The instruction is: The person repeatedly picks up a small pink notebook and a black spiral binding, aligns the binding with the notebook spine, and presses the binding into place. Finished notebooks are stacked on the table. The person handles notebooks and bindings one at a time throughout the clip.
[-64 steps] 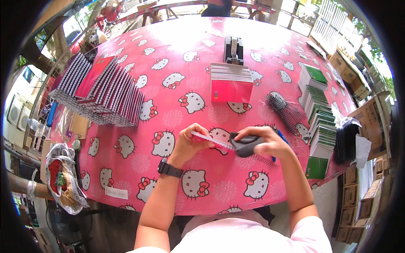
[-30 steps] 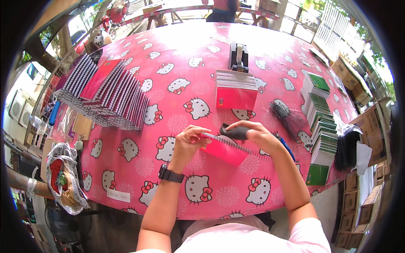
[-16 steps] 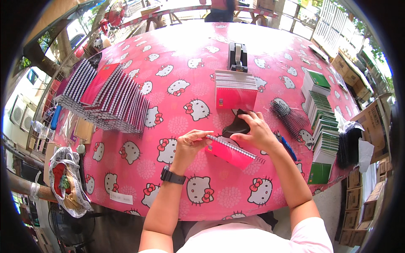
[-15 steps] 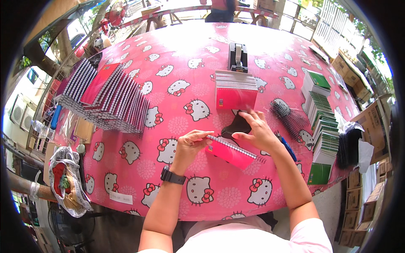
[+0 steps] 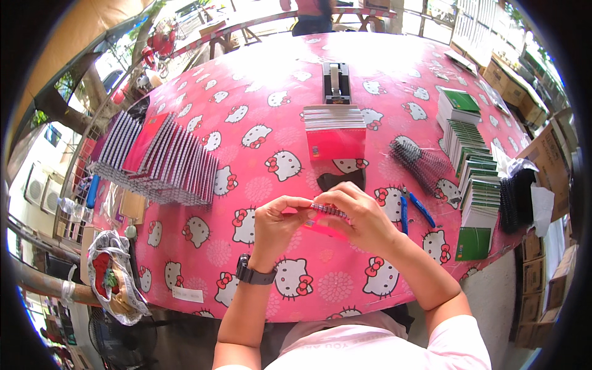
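A small pink notebook (image 5: 323,230) with a wire-spiral edge is tilted up between my hands above the table. My left hand (image 5: 279,217), with a dark watch on its wrist, pinches the left end of the spiral. My right hand (image 5: 361,214) is closed over the right part of the spiral, its thumb against the cover, hiding much of the notebook. Just beyond my fingers lies a dark object (image 5: 333,181), partly covered by my right hand. Behind it stands a block of pink-covered booklets (image 5: 336,143) with no spiral showing.
Stacked spiral notebooks (image 5: 166,163) stand at the left. Blue-handled pliers (image 5: 421,209) and a bundle of dark coils (image 5: 419,163) lie right of my hands. Green-covered booklets (image 5: 473,244) line the right side. A tape dispenser (image 5: 336,86) stands at the back; a patterned bag (image 5: 114,277) hangs at lower left.
My right hand has moved down from beside the dark object and closed on the notebook's spiral. The notebook has turned and is more covered by fingers. The whole view has shifted slightly.
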Motion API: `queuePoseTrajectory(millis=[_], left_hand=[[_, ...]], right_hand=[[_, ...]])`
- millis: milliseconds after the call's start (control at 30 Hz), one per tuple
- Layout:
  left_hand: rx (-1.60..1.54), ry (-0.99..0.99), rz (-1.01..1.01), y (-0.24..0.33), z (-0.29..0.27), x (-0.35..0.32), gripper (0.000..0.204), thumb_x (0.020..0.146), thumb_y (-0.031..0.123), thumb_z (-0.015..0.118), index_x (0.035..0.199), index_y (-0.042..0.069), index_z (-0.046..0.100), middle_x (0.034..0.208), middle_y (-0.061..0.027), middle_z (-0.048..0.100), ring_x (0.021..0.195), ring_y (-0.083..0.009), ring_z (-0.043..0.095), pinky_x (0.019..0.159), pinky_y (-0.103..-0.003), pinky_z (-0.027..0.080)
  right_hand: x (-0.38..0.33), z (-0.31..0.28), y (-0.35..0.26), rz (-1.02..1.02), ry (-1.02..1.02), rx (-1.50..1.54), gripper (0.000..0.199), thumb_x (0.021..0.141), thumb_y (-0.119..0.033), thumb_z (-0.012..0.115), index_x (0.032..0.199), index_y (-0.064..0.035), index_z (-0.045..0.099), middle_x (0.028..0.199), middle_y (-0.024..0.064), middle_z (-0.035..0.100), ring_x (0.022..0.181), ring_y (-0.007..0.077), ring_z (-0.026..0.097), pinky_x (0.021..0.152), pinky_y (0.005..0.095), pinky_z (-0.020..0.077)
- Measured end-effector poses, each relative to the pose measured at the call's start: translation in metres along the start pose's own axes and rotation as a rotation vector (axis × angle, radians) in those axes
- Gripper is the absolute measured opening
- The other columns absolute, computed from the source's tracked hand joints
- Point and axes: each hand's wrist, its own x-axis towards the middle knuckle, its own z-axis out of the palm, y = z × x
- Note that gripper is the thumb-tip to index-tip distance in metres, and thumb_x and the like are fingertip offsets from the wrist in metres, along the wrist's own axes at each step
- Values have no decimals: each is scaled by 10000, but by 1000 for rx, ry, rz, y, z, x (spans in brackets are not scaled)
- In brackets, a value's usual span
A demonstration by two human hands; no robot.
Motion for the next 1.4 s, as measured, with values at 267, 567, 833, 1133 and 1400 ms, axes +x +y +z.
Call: queuePoseTrajectory(millis=[267,567,833,1133,1400], left_hand=[[69,27,68,25,9,4,130,792,-42,697,920,-21,683,860,-79,691,765,-106,657,672,-218,553],[489,3,370,39,26,-4,147,768,-63,696,884,27,686,805,-54,670,736,-118,652,626,-221,542],[500,93,365,34,36,-5,145,816,78,704,929,25,631,850,-62,654,782,-148,636,695,-266,542],[604,54,296,31,33,-3,179,871,177,678,876,15,602,854,-83,637,733,-131,619,638,-249,499],[422,47,249,29,34,0,150,888,149,651,931,33,567,882,-80,629,729,-130,603,635,-270,495]], right_hand=[[-3,-6,-1,24,100,65,207,813,-40,652,1003,-41,568,862,119,589,793,313,593,683,397,500],[-2,-17,3,-110,61,-70,286,774,-211,736,888,-37,539,759,101,551,686,290,543,606,385,460],[-5,-10,1,17,61,17,151,863,-105,635,923,-6,538,798,136,583,723,324,591,625,393,473],[-4,-13,-2,112,51,44,76,891,-44,579,942,5,550,814,129,554,745,289,573,643,362,471],[-6,-5,6,133,33,119,185,900,-111,595,1047,-2,572,957,136,573,894,305,566,787,376,461]])
